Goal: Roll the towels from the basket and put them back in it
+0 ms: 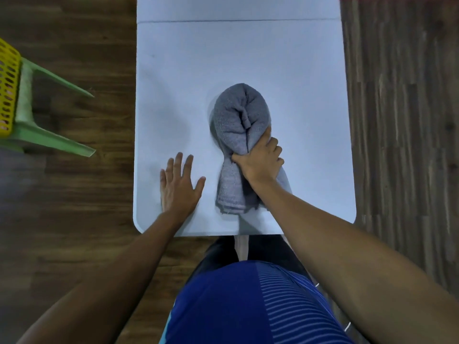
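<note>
A grey towel (238, 120) lies bunched lengthwise on the white table (238, 53), its far end bulging into a rounded lump and its near end folded flat. My right hand (260, 162) grips the towel around its narrow middle, fingers curled into the cloth. My left hand (180, 186) rests flat on the table to the left of the towel, fingers spread, holding nothing. The yellow basket (8, 90) shows at the far left edge, standing on a green plastic chair; what it holds is hidden.
The green chair (37, 120) stands on the wooden floor to the left of the table. The table's near edge (223, 234) runs just in front of my body. A seam (238, 20) crosses the table at the far end.
</note>
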`<state>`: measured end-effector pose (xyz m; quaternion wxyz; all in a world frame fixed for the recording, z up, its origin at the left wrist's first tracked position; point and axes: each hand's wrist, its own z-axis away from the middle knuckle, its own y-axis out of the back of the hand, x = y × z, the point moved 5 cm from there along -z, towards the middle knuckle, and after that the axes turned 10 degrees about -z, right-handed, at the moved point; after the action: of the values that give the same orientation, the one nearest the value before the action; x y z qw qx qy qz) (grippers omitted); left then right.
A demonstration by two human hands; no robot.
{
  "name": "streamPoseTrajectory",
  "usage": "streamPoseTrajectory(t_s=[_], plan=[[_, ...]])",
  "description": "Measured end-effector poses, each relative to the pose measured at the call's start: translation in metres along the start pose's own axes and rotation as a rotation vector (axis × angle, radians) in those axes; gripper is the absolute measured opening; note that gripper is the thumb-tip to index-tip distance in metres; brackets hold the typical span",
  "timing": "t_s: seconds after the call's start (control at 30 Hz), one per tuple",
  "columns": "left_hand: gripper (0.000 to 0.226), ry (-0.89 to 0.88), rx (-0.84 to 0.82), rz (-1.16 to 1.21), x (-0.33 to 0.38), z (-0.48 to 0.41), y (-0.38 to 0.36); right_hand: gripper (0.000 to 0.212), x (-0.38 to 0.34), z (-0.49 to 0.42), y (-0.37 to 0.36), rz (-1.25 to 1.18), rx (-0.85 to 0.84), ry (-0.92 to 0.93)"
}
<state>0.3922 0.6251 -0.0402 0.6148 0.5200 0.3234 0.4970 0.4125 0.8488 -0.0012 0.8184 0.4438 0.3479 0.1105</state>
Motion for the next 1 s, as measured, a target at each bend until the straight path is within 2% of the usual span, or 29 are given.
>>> streamPoseTrajectory(t_s=[0.13, 0.23, 0.33, 0.47, 0.63, 0.8, 1.0], plan=[[0.069, 0.023, -0.027, 0.008, 0.005, -0.002, -0.001, 0.102, 0.002, -0.013, 0.005, 0.002, -0.013, 0.162], [0.064, 0.052, -0.020, 0.055, 0.004, -0.004, 0.009, 0.086, 0.001, -0.025, 0.014, -0.103, -0.086, 0.195], [0.054, 0.169, 0.051, 0.151, -0.006, 0.001, 0.033, 0.074, -0.012, -0.026, 0.022, -0.194, -0.197, 0.206], [0.041, 0.339, 0.165, 0.217, -0.041, 0.027, 0.074, 0.067, -0.058, -0.001, 0.018, -0.215, -0.364, 0.326], [0.031, 0.585, 0.288, 0.268, -0.118, 0.079, 0.122, 0.068, -0.142, 0.061, -0.018, -0.237, -0.548, 0.508], [0.025, 0.753, 0.370, 0.351, -0.222, 0.130, 0.146, 0.068, -0.239, 0.140, -0.074, -0.284, -0.696, 0.696], [0.022, 0.831, 0.436, 0.343, -0.367, 0.168, 0.187, 0.067, -0.350, 0.233, -0.150, -0.317, -0.681, 0.731]])
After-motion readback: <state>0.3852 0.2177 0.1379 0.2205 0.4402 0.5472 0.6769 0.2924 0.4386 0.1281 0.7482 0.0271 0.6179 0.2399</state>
